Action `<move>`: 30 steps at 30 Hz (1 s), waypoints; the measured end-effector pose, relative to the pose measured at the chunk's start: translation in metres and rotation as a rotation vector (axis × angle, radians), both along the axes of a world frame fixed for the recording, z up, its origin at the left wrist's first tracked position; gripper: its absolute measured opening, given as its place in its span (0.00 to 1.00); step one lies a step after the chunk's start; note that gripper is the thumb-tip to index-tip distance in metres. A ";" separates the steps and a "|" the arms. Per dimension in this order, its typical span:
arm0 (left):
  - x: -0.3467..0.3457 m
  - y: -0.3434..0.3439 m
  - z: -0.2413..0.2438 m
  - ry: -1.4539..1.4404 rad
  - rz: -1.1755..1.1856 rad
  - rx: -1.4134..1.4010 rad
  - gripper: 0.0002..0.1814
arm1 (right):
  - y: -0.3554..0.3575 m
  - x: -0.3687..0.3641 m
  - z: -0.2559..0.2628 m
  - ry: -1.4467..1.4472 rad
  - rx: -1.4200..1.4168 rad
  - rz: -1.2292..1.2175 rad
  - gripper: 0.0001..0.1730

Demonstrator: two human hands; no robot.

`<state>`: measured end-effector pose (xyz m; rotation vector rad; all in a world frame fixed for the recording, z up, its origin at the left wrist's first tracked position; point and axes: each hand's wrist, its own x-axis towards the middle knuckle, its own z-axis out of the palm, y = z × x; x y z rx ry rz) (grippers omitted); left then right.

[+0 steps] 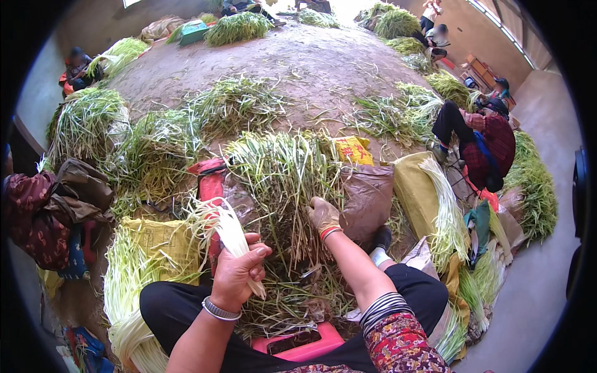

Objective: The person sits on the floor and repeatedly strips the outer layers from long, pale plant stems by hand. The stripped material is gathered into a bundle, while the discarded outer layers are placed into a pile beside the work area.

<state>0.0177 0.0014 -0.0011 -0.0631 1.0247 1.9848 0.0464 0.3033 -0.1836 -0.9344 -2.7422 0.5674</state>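
My left hand (240, 275), with a metal band at the wrist, is closed around a bundle of pale, peeled stalks (233, 233) above my left knee. Their thin tips fan out to the upper left, and their thicker ends show below my fist. In front of me stands a heap of unpeeled green-leaved stalks (289, 172) with brown lower ends. At its right side is my right hand (324, 214), in a thin, soiled glove; its fingertips are partly hidden against the stalks, so its grip cannot be told. Loose leaves (298, 298) lie below the heap.
A pink plastic stool (303, 347) is between my legs. Pale stalks (126, 279) lie by a yellow sack (165, 245) at left; more rest on an olive sack (415, 191) at right. A person (489, 144) sits at right, another's patterned sleeve (32, 214) is at left. Others sit farther off.
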 end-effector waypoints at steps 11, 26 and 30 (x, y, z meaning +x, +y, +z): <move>0.008 0.006 0.007 0.054 0.013 0.037 0.22 | -0.096 0.062 0.046 0.231 -0.954 -0.014 0.18; 0.017 0.001 -0.030 0.379 0.093 -0.223 0.22 | -0.214 0.172 0.094 0.592 -1.072 0.098 0.11; 0.018 0.002 -0.040 0.394 0.037 -0.251 0.24 | -0.225 0.186 0.097 0.532 -1.043 0.139 0.10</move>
